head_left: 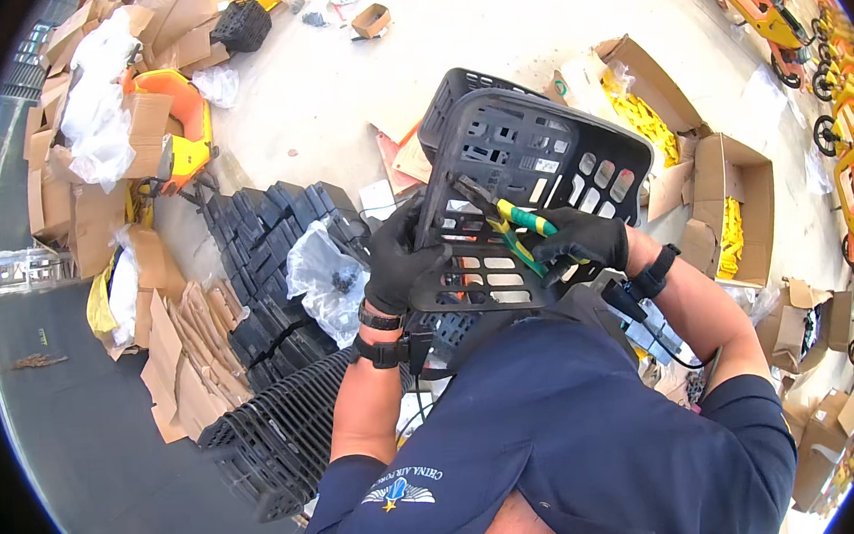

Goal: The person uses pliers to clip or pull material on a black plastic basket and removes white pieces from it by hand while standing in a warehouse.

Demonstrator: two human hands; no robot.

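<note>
A black plastic basket with slotted walls is tilted up in front of me, its open side facing right. My left hand, in a black glove, is closed on the basket's left edge. In my gloved right hand is a pair of pliers with green and yellow handles. The pliers' dark jaws point up and left, over the slotted wall of the basket. Whether the jaws touch the plastic I cannot tell. Behind the held basket, part of another black basket shows.
Black plastic parts lie piled at the left, near a clear plastic bag and a stack of black baskets. Open cardboard boxes with yellow parts stand at the right. Yellow two-wheelers line the far right. Flattened cardboard leans at the left.
</note>
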